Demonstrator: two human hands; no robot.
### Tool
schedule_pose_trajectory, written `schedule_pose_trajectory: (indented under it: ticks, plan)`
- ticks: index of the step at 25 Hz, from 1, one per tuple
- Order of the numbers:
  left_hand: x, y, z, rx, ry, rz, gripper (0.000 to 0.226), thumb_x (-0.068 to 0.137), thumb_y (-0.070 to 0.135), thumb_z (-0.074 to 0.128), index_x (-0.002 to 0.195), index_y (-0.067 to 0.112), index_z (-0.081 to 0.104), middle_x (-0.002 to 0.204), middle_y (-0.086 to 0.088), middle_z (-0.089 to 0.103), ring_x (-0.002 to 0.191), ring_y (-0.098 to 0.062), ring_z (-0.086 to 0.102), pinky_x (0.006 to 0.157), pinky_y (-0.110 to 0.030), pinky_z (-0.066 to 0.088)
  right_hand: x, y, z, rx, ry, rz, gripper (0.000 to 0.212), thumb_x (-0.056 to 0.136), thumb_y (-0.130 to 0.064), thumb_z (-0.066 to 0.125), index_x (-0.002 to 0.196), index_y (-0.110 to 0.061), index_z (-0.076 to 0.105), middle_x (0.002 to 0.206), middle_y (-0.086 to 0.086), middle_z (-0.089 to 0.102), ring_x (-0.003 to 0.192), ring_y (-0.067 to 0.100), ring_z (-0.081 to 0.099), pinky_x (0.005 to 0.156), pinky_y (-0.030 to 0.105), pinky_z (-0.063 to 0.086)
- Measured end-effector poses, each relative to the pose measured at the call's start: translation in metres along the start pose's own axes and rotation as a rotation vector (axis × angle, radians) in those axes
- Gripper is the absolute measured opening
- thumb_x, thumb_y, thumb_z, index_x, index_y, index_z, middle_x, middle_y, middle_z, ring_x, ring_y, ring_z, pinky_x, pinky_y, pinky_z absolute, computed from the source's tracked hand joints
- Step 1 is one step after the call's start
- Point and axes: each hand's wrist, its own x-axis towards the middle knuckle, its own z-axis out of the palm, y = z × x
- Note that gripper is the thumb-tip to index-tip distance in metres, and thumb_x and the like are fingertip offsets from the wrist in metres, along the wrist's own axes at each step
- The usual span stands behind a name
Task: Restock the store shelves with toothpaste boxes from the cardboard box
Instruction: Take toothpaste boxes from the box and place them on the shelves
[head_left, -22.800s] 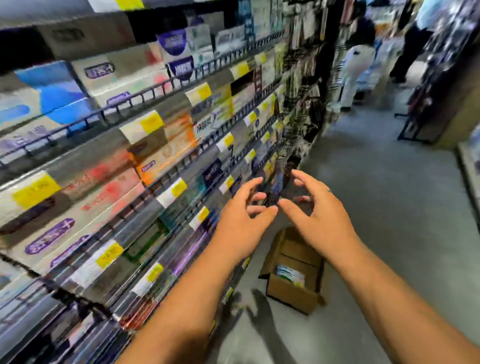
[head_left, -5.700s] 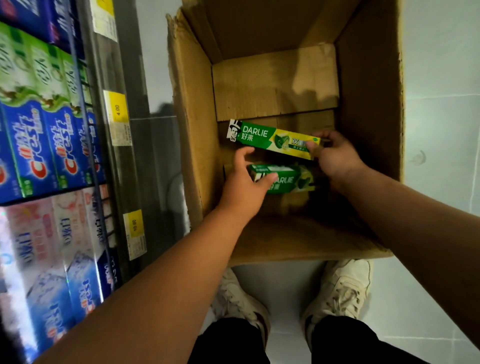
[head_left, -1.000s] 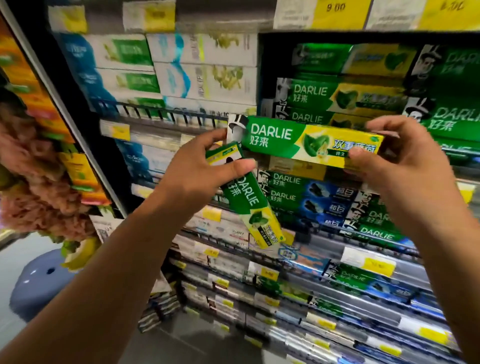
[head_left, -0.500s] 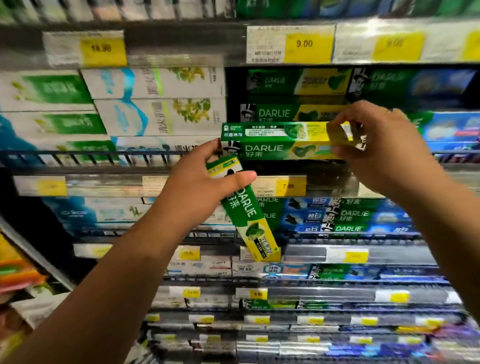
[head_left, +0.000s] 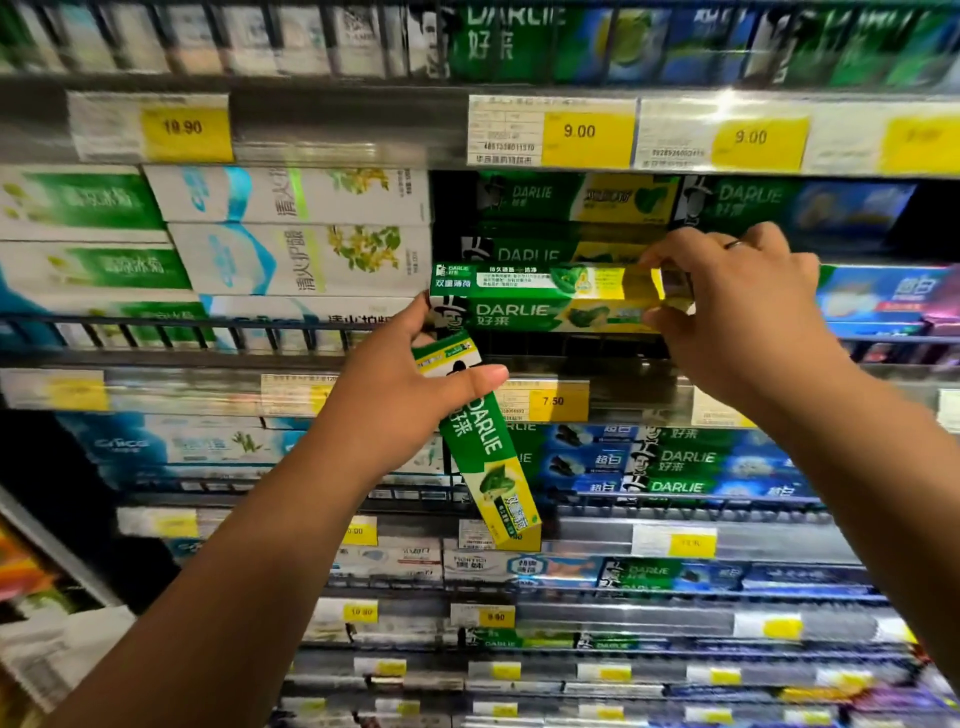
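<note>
My right hand (head_left: 737, 306) pinches the right end of a green and yellow Darlie toothpaste box (head_left: 540, 299), held level at the front of a shelf slot. Behind it lie stacked Darlie boxes (head_left: 571, 200) of the same kind. My left hand (head_left: 410, 400) grips the top of a second Darlie box (head_left: 485, 452), which hangs tilted down and to the right in front of the shelf rail (head_left: 597, 364). The fingertips of that hand touch the left end of the level box. The cardboard box is out of view.
White and green toothpaste boxes (head_left: 296, 234) fill the slot to the left. Blue Darlie boxes (head_left: 675, 460) sit on the shelf below. Yellow price tags (head_left: 579, 132) line the shelf edges. More stocked shelves run above and below.
The level box has gone up and forward to the shelf slot, its top face now showing. My view has come closer to the shelf. My left hand still holds the tilted box.
</note>
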Motion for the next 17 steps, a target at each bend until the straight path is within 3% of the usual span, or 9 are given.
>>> schedule_pose_trajectory:
  ticks: [4,6,9,11,14,17]
  plan:
    - [0.001,0.003,0.003,-0.013,0.025,0.014,0.062,0.075,0.041,0.076,0.130,0.045,0.049,0.110,0.019,0.061,0.096,0.002,0.059,0.079,-0.020,0.050,0.001,0.003,0.004,-0.009,0.037,0.000,0.038,0.081,-0.026,0.070,0.116,-0.025,0.054,0.106,0.006,0.066,0.106,0.034,0.039,0.078,0.041,0.025]
    - [0.003,0.003,0.006,0.027,0.014,0.011,0.066,0.075,0.044,0.074,0.134,0.045,0.045,0.115,0.021,0.059,0.100,0.004,0.056,0.074,-0.013,0.043,-0.002,0.005,0.007,-0.055,0.021,-0.023,0.040,0.079,-0.027,0.072,0.115,-0.024,0.055,0.102,0.008,0.067,0.108,0.035,0.037,0.078,0.042,0.024]
    - [0.002,-0.002,0.011,0.096,0.039,-0.034,0.086,0.073,0.051,0.074,0.146,0.044,0.028,0.138,0.010,0.049,0.110,0.000,0.046,0.078,-0.016,0.038,-0.004,0.009,0.009,-0.067,-0.016,-0.056,0.039,0.079,-0.026,0.073,0.114,-0.024,0.057,0.101,0.007,0.069,0.111,0.033,0.034,0.080,0.043,0.023]
    - [-0.001,-0.003,0.011,0.131,0.065,-0.058,0.087,0.073,0.049,0.075,0.146,0.044,0.027,0.141,0.007,0.045,0.112,0.000,0.040,0.083,-0.021,0.035,-0.002,0.012,0.007,-0.088,-0.059,-0.084,0.034,0.081,-0.026,0.070,0.113,-0.025,0.057,0.100,0.006,0.069,0.115,0.030,0.031,0.084,0.044,0.020]
    - [-0.003,-0.005,0.011,0.124,0.057,-0.053,0.071,0.073,0.046,0.075,0.134,0.045,0.040,0.123,0.010,0.049,0.109,-0.006,0.050,0.084,-0.025,0.041,0.003,0.013,0.003,-0.154,-0.171,-0.092,0.029,0.089,-0.027,0.061,0.116,-0.030,0.054,0.108,0.005,0.068,0.127,0.030,0.028,0.096,0.049,0.018]
    - [-0.005,-0.006,0.010,0.063,0.050,-0.062,0.062,0.073,0.042,0.076,0.127,0.045,0.046,0.105,0.023,0.047,0.093,0.008,0.050,0.072,-0.014,0.042,0.006,0.012,0.002,-0.179,-0.287,-0.071,0.030,0.096,-0.023,0.049,0.123,-0.034,0.049,0.120,0.000,0.064,0.135,0.027,0.020,0.105,0.054,0.011]
